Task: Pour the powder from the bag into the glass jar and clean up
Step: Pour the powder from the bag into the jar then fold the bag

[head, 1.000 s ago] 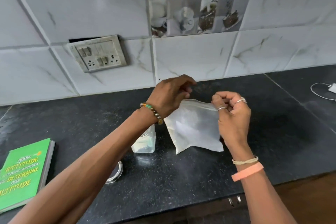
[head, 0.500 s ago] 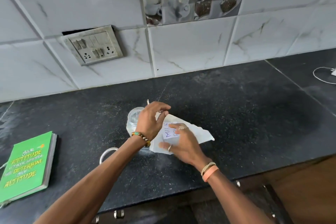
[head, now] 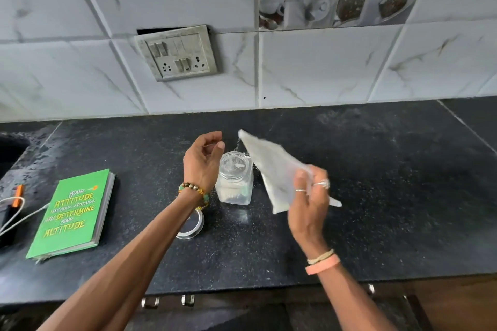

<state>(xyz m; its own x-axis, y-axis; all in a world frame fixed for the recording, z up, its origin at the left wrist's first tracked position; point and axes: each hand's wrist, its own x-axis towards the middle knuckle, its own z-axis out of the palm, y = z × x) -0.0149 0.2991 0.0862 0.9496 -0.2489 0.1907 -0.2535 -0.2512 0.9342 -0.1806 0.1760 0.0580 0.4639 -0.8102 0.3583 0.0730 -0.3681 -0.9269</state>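
Head view: the bag point(head: 271, 166) is a flat, clear plastic pouch, clouded white, and its outline is blurred. It sits just right of the frame's centre and looks limp. Its long axis runs diagonally. One corner points toward the upper left, above and behind the jar's mouth. The other end slopes down to the lower right, where it passes behind the right hand point(head: 309, 204). That hand pinches the bag between thumb and fingers near its lower end and holds it off the black countertop point(head: 376, 196). Whether the bag touches the jar I cannot tell.

The glass jar point(head: 234, 183) stands upright at the centre of the frame, just left of the bag. It has a squarish clear body and a round, uncovered mouth. White powder shows in its lower part.

The left hand point(head: 203, 161) hovers just left of the jar's mouth. Its fingers are loosely curled and it grasps nothing.

The jar's round lid point(head: 194, 227) lies on the counter below and left of the jar, partly hidden by the left wrist.

At the lower left lies a green book point(head: 72, 212) with yellow lettering, and a white cable point(head: 18, 219) lies near the left edge. A grey switchboard point(head: 177, 52) sits on the marble-patterned wall tiles point(head: 336, 67) at upper centre.
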